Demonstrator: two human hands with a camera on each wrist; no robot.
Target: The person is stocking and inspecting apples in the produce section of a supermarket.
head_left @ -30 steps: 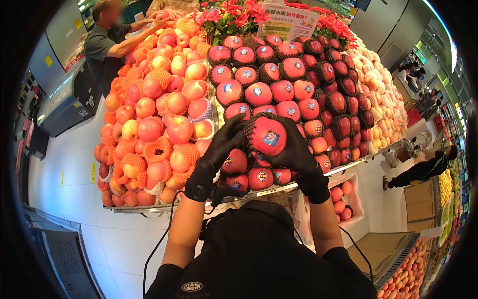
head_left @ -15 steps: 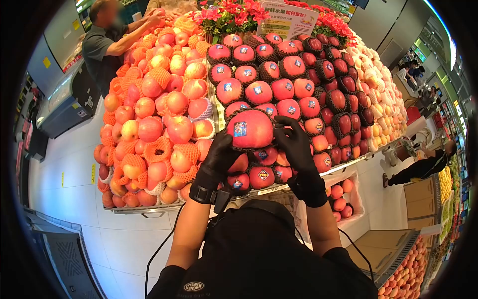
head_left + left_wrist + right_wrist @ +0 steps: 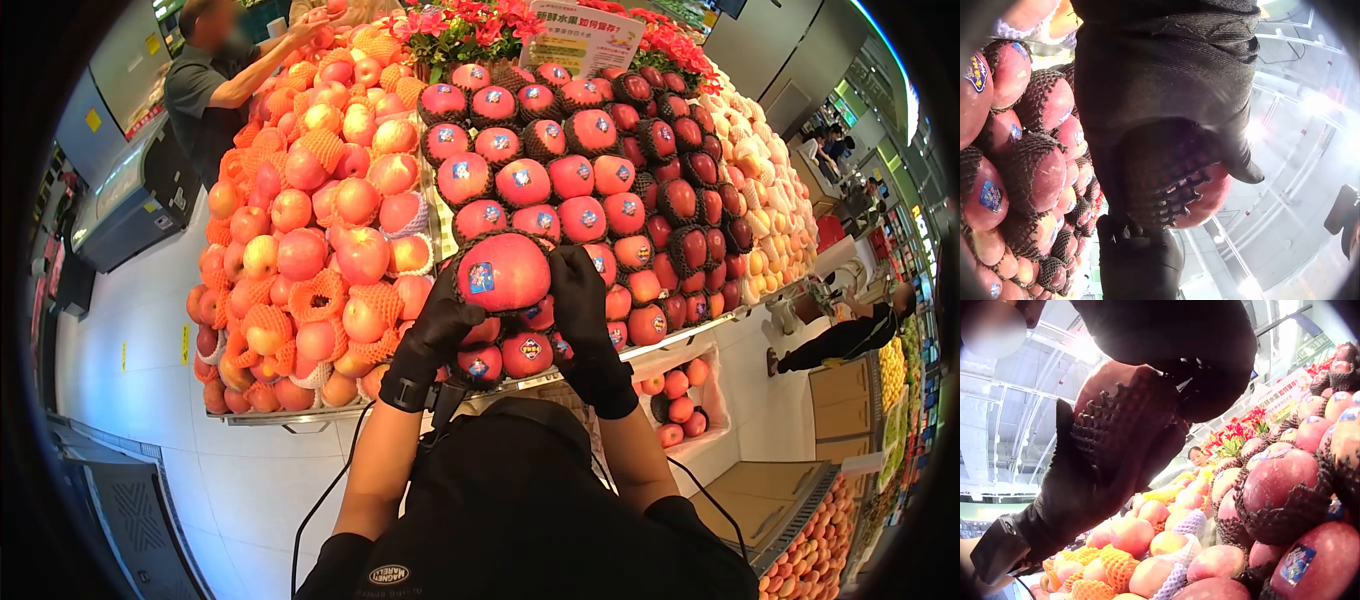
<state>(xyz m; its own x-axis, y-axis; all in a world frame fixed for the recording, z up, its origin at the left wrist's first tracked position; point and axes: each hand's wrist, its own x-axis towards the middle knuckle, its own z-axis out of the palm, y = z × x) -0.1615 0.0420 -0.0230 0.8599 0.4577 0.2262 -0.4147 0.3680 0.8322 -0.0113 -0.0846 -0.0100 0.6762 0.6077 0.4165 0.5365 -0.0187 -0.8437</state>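
Observation:
A large red apple (image 3: 505,272) with a blue sticker sits in a black foam net, raised over the front of the apple display. My black-gloved left hand (image 3: 437,325) grips its left side; in the left wrist view that hand (image 3: 1166,81) cups the netted apple (image 3: 1210,197) with the thumb out along it. At the apple's right edge is my right hand (image 3: 585,315), fingers bent against the net. The right wrist view shows the left hand (image 3: 1069,481) under the apple (image 3: 1107,387) and the right hand (image 3: 1179,344) over it.
Netted apples with stickers (image 3: 520,185) lie in rows ahead, orange-netted apples (image 3: 300,255) to the left, pale netted fruit (image 3: 765,200) to the right. Red flowers and a sign (image 3: 580,40) stand behind. A person (image 3: 205,80) handles fruit at the back left. A crate (image 3: 715,400) is below right.
Over the last second the apple has turned, its sticker moving to the left side. My right hand came off the apple's underside, opened beside it, and now touches its right edge.

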